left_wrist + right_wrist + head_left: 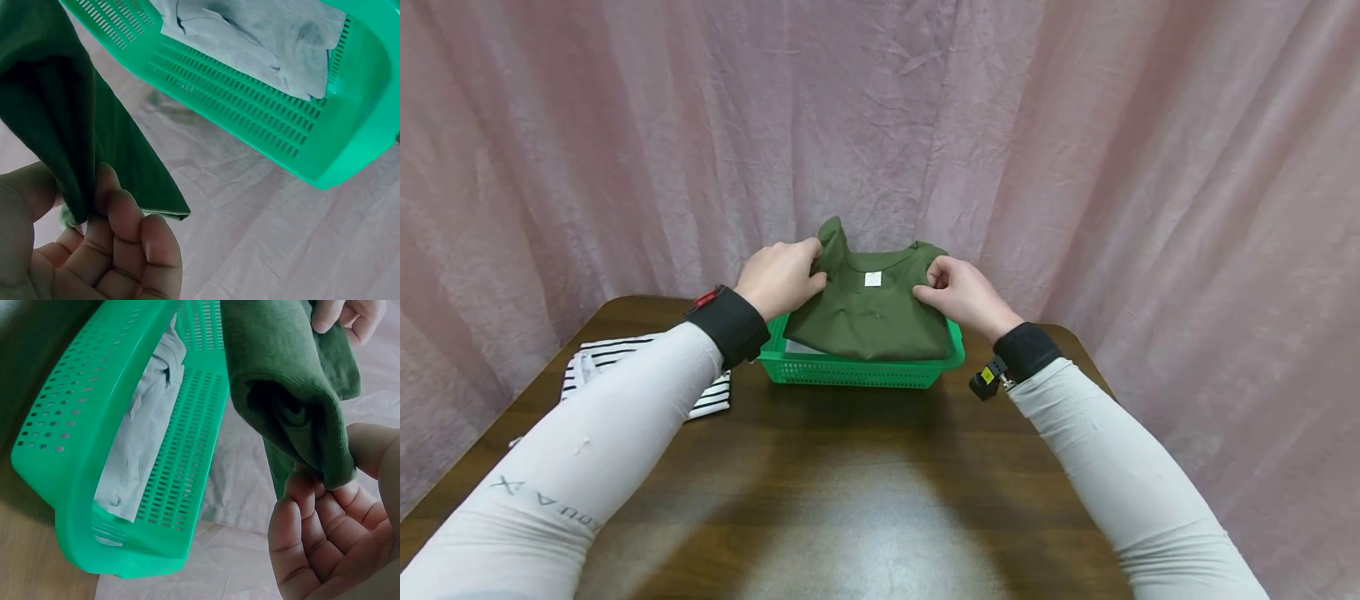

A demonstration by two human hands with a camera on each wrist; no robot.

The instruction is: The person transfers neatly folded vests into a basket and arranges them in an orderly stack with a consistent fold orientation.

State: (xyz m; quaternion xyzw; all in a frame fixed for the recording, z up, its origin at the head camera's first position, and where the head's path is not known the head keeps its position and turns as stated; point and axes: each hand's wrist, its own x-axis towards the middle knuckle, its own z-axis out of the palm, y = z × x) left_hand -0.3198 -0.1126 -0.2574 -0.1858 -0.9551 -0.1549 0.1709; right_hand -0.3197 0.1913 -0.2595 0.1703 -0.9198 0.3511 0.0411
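A dark green T-shirt (868, 321) with a white neck label (872, 279) is held up over a green plastic basket (853, 372). My left hand (781, 277) pinches it near one shoulder; the left wrist view shows thumb and curled fingers gripping folded green cloth (47, 94). On the other side my right hand (966, 293) pinches the opposite shoulder, and the right wrist view shows the cloth's rolled edge between thumb and fingers. Inside the basket lies a folded light grey garment (140, 437), mostly covered by the shirt in the head view.
A black-and-white striped garment (709, 402) lies on the left of the brown wooden table (820, 500), partly hidden behind my left forearm. Pink curtains (880, 125) hang behind the table and at both sides.
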